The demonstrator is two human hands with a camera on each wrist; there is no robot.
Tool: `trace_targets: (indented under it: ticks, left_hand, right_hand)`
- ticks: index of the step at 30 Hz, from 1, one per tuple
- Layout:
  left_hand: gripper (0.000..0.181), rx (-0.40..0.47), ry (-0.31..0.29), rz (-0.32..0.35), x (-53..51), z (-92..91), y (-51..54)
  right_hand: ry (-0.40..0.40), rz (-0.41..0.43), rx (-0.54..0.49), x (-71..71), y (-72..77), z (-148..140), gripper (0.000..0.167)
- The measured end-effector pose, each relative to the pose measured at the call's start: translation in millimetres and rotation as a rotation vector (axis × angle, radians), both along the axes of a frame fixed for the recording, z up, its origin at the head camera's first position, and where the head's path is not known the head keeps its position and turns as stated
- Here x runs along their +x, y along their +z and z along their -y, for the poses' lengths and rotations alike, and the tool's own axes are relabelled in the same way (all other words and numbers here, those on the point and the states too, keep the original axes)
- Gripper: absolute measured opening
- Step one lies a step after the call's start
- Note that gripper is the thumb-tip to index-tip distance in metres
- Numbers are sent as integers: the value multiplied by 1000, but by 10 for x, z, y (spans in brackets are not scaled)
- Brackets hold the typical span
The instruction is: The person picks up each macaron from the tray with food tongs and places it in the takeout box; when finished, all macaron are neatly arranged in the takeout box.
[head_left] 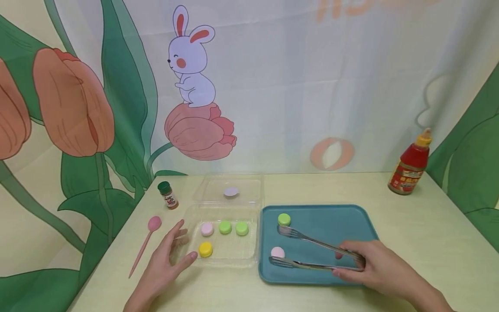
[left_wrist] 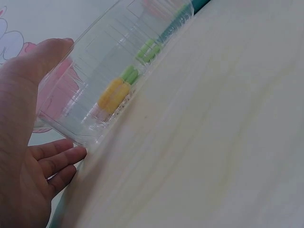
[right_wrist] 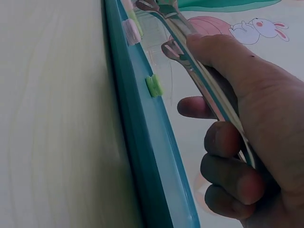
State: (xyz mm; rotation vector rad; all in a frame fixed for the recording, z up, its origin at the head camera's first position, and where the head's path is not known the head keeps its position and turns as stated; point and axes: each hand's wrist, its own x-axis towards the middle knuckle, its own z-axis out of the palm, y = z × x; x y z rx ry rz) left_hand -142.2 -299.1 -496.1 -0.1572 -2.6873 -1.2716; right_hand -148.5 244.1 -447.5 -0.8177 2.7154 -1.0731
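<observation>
My right hand (head_left: 383, 266) grips metal tongs (head_left: 312, 264) whose arms stand spread over the blue tray (head_left: 331, 214). On that tray lie a green macaron (head_left: 284, 219) and a pink macaron (head_left: 277, 252), each close to a tong tip. With fingers and thumb apart, my left hand (head_left: 165, 264) is at the left side of the clear plastic box (head_left: 230, 258); in the left wrist view its fingertips are by the box corner. Inside the box sit a yellow macaron (head_left: 205, 249), a pink macaron (head_left: 207, 229) and two green macarons (head_left: 225, 227).
The box's clear lid (head_left: 210, 189) lies folded back behind it, with a pale round sticker (head_left: 231, 192). A pink spoon (head_left: 154, 223) and a green-capped spice jar (head_left: 168, 196) are at the left. A red sauce bottle (head_left: 411, 167) stands at the back right, before a printed curtain (head_left: 280, 95).
</observation>
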Motion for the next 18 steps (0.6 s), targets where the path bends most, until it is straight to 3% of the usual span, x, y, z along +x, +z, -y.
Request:
trace_targets:
  ticks: [9, 18]
  left_hand:
    - [96, -3, -5, -6, -1, -3, 0]
    - [97, -6, 4, 11, -1, -8, 5]
  right_hand:
    - [-14, 102, 94, 3, 13, 28, 36]
    - [39, 115, 131, -27, -13, 49, 33]
